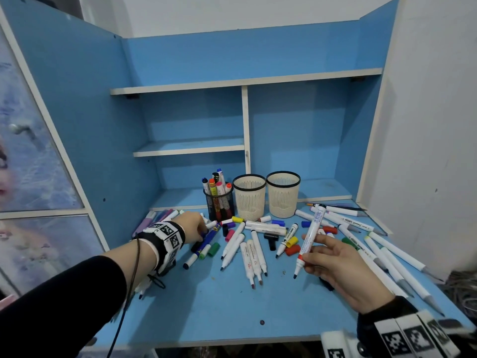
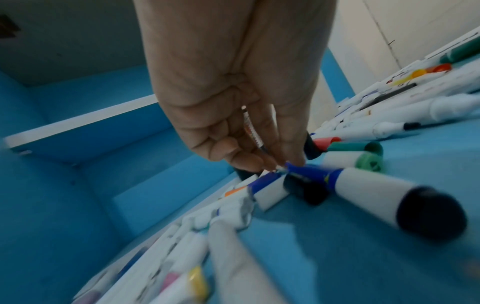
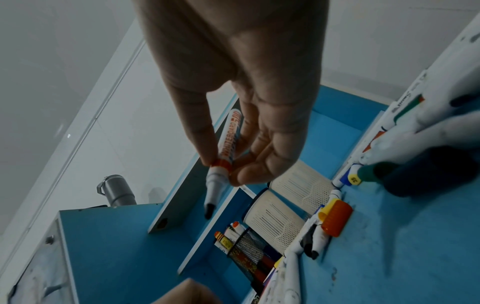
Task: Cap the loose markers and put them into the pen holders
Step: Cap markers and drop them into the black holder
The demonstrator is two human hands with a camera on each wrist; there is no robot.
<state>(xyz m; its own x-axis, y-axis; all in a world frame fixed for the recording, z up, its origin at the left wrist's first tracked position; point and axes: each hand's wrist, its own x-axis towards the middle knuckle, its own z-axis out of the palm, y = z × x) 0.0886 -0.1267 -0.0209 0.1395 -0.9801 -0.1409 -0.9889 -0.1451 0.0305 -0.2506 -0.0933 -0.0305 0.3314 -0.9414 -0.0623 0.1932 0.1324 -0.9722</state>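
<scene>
My right hand [image 1: 308, 250] pinches an uncapped white whiteboard marker [image 1: 312, 233] with a red band, held above the desk with its dark tip pointing down. The right wrist view shows thumb and fingers of that right hand [image 3: 221, 166] on the marker [image 3: 226, 144] near the band. My left hand [image 1: 200, 228] reaches down beside the black mesh holder [image 1: 219, 202]. Its bunched fingertips [image 2: 265, 162] touch the end of a blue-banded marker [image 2: 306, 174]; whether they grip it is unclear. Two beige holders [image 1: 249, 196] [image 1: 283, 193] stand empty.
Several uncapped markers [image 1: 254, 254] and loose caps, among them red [image 1: 293, 250], yellow [image 1: 292, 241] and green [image 1: 213, 249], lie across the blue desk [image 1: 232, 306]. Long white markers [image 1: 387, 257] fan out at the right edge. Blue shelves [image 1: 191, 147] rise behind.
</scene>
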